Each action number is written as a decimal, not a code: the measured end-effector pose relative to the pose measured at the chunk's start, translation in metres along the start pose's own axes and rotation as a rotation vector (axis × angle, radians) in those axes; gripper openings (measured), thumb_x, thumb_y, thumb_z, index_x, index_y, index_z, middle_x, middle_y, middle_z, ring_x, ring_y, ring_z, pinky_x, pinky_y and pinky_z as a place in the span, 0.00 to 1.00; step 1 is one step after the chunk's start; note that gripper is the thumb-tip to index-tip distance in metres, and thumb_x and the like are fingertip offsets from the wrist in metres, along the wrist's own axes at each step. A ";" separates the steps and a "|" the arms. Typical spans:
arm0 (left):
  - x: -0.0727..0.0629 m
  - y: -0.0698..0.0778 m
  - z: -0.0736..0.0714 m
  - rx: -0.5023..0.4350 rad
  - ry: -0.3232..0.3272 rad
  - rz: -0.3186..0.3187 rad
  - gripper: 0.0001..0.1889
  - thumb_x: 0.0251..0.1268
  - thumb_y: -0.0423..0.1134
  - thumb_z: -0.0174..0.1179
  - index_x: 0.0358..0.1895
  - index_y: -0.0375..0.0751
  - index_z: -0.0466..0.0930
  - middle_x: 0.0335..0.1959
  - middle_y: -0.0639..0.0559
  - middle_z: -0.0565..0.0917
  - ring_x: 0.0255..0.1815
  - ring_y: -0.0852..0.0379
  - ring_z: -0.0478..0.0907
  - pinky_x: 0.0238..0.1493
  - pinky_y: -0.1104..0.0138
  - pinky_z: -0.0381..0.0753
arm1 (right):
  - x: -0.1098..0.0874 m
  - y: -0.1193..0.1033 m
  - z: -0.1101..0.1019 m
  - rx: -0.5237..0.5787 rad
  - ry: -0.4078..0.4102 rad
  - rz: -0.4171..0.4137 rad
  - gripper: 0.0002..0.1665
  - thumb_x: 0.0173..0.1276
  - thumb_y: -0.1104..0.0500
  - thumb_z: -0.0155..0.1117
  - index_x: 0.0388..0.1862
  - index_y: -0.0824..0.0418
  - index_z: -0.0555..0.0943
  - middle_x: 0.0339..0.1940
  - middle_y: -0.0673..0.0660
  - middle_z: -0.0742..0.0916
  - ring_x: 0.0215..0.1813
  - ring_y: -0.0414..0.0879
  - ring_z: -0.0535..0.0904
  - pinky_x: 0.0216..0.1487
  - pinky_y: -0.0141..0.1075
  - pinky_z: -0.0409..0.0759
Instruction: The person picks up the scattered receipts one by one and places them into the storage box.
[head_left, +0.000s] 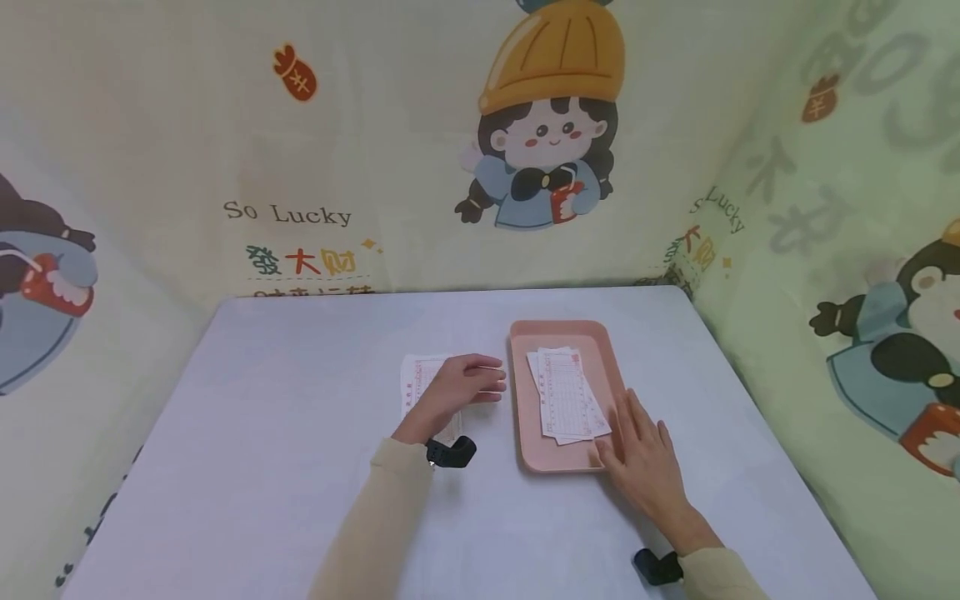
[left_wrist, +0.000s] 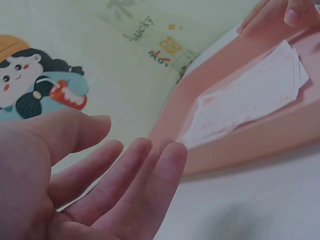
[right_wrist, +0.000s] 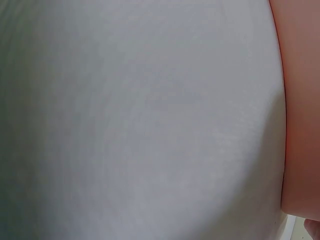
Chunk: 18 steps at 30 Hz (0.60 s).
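A pink rectangular tray (head_left: 555,331) lies on the table with a fanned pile of printed paper slips (head_left: 570,396) in it. Left of the tray is another lot of printed slips (head_left: 420,373), partly covered by my left hand (head_left: 461,387). In the left wrist view that hand (left_wrist: 110,180) has loosely bent fingers, with nothing between them, and the tray's wall (left_wrist: 240,150) is just beyond. At the tray's right edge, my right hand (head_left: 648,462) lies with straight fingers, the fingertips right at the rim. The right wrist view shows mostly white tabletop and the pink tray side (right_wrist: 305,110).
The white table (head_left: 300,358) ends at a patterned cloth backdrop (head_left: 405,167) behind and at both sides. Black bands (head_left: 452,452) sit on both wrists.
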<state>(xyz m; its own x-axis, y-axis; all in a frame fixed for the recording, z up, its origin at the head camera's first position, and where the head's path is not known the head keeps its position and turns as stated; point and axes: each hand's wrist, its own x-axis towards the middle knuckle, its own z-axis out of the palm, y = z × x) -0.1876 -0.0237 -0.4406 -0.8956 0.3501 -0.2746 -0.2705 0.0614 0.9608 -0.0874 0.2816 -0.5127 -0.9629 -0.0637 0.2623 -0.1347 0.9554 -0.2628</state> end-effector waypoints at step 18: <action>-0.039 -0.028 -0.064 0.181 0.258 -0.039 0.19 0.69 0.44 0.62 0.59 0.43 0.77 0.53 0.43 0.84 0.49 0.49 0.85 0.52 0.58 0.85 | 0.000 0.001 0.001 0.012 0.010 -0.004 0.49 0.66 0.46 0.61 0.79 0.64 0.55 0.79 0.66 0.60 0.75 0.65 0.60 0.70 0.70 0.55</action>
<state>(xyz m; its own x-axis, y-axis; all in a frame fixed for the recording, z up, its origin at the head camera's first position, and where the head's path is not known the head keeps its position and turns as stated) -0.1680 -0.0990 -0.4597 -0.9521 0.0969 -0.2901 -0.2600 0.2432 0.9345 -0.0880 0.2820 -0.5138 -0.9600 -0.0643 0.2726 -0.1413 0.9516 -0.2730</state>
